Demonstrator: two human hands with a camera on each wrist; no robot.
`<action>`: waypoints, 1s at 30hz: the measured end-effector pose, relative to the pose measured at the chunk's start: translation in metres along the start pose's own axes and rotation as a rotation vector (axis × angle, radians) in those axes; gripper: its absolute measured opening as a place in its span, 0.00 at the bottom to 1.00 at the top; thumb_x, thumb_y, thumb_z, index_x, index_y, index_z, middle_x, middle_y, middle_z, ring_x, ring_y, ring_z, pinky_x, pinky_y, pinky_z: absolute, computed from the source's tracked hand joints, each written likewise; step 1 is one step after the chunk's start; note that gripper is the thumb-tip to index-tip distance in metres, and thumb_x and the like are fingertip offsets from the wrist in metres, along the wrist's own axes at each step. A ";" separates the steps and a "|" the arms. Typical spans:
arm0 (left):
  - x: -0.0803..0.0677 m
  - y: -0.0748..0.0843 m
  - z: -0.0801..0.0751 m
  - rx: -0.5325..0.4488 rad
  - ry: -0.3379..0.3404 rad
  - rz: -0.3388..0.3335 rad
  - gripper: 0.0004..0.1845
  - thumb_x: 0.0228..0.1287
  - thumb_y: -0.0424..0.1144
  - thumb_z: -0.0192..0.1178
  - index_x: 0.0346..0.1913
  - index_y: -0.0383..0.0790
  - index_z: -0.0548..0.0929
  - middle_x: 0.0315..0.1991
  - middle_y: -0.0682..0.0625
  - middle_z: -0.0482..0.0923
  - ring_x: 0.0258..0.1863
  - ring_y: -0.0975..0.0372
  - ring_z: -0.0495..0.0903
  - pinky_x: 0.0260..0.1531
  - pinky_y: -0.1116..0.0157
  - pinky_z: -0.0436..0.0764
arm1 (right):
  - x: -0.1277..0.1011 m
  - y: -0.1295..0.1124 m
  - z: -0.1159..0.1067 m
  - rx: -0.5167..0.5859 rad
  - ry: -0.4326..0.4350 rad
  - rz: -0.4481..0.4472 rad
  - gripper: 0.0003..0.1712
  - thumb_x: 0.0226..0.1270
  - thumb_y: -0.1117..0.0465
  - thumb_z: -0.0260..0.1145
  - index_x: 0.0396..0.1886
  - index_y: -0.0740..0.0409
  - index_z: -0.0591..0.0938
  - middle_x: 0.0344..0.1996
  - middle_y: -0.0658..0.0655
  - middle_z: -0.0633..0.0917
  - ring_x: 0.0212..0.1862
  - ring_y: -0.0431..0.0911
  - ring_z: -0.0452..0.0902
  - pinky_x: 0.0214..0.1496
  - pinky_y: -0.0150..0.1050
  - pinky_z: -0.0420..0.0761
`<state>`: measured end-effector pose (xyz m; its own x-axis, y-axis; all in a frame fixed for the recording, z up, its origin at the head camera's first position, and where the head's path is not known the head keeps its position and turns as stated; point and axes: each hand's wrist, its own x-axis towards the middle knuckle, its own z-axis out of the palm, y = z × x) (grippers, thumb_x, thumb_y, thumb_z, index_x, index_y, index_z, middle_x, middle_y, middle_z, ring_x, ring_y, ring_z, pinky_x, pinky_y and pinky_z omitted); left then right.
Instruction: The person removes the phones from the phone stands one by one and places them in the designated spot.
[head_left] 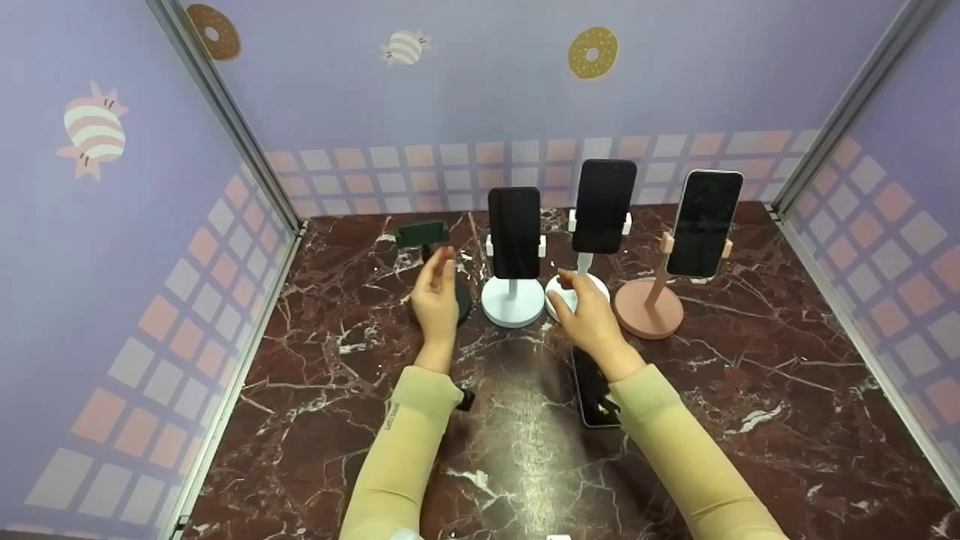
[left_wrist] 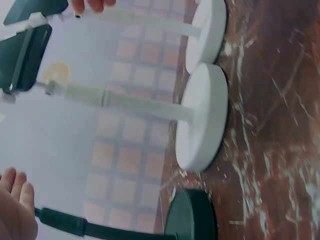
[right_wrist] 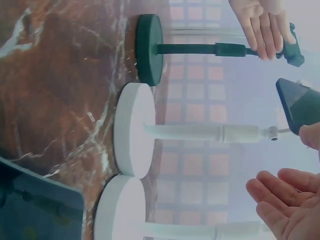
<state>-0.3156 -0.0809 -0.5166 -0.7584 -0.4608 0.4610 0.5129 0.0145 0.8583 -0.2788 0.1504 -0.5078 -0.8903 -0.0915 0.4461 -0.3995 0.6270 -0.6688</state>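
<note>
My left hand, its fingers fairly straight, is beside the upper part of the dark green phone stand, whose holder carries no phone. The right wrist view shows those left fingers overlapping the top of the green stem. My right hand hovers, fingers loosely bent and holding nothing, in front of a white stand that bears a black phone. Between my hands stands another white stand with a phone upright in its clamp. Partly under my right forearm, a black phone lies flat on the table.
At the right end of the row is a pink stand holding a white-edged phone. All the stands are on a dark red marbled table. Purple patterned panels enclose the back and both sides.
</note>
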 end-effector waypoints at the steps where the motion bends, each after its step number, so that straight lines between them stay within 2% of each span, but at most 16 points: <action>1: 0.000 0.001 0.002 -0.003 -0.022 -0.003 0.16 0.72 0.24 0.60 0.59 0.20 0.80 0.55 0.28 0.83 0.58 0.42 0.83 0.58 0.70 0.83 | 0.001 -0.002 0.000 0.005 0.009 0.000 0.26 0.74 0.60 0.67 0.64 0.71 0.77 0.52 0.69 0.84 0.57 0.63 0.81 0.66 0.57 0.76; 6: -0.001 0.005 0.010 0.020 -0.142 -0.027 0.17 0.71 0.24 0.61 0.60 0.20 0.80 0.56 0.28 0.83 0.59 0.40 0.83 0.57 0.70 0.83 | 0.008 -0.008 0.001 0.031 0.044 -0.013 0.26 0.74 0.59 0.67 0.65 0.71 0.77 0.55 0.70 0.85 0.59 0.63 0.81 0.67 0.58 0.76; 12: 0.002 0.008 0.018 0.065 -0.252 -0.093 0.18 0.71 0.28 0.63 0.60 0.23 0.81 0.57 0.31 0.83 0.59 0.43 0.83 0.55 0.73 0.83 | 0.017 -0.014 0.002 0.065 0.080 -0.020 0.28 0.74 0.59 0.68 0.66 0.71 0.77 0.59 0.69 0.85 0.61 0.62 0.82 0.66 0.56 0.79; 17: 0.005 0.015 0.024 0.108 -0.294 -0.106 0.19 0.72 0.31 0.64 0.62 0.26 0.81 0.59 0.33 0.83 0.59 0.46 0.84 0.56 0.68 0.84 | 0.027 -0.021 0.003 0.110 0.084 -0.015 0.29 0.74 0.60 0.67 0.69 0.70 0.75 0.60 0.69 0.84 0.61 0.61 0.82 0.65 0.55 0.80; 22: 0.008 0.019 0.029 0.146 -0.324 -0.114 0.20 0.73 0.34 0.64 0.63 0.28 0.81 0.61 0.34 0.82 0.60 0.47 0.83 0.57 0.63 0.85 | 0.037 -0.029 0.003 0.149 0.103 0.002 0.28 0.75 0.60 0.66 0.69 0.70 0.75 0.52 0.69 0.87 0.50 0.60 0.85 0.56 0.55 0.82; 26: 0.010 0.023 0.031 0.162 -0.348 -0.138 0.21 0.73 0.35 0.63 0.64 0.29 0.80 0.59 0.33 0.83 0.55 0.47 0.85 0.49 0.70 0.85 | 0.043 -0.030 0.004 0.158 0.102 0.038 0.26 0.76 0.60 0.64 0.68 0.68 0.76 0.51 0.70 0.87 0.48 0.61 0.85 0.54 0.57 0.82; 30: 0.013 0.025 0.032 0.192 -0.356 -0.132 0.20 0.73 0.36 0.63 0.63 0.30 0.81 0.56 0.34 0.85 0.46 0.56 0.87 0.41 0.76 0.81 | 0.047 -0.030 0.005 0.170 0.093 0.071 0.25 0.77 0.60 0.63 0.68 0.66 0.77 0.51 0.70 0.88 0.50 0.61 0.86 0.57 0.57 0.82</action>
<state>-0.3250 -0.0577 -0.4818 -0.9215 -0.1353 0.3640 0.3429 0.1564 0.9262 -0.3094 0.1229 -0.4699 -0.8966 0.0254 0.4421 -0.3747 0.4888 -0.7878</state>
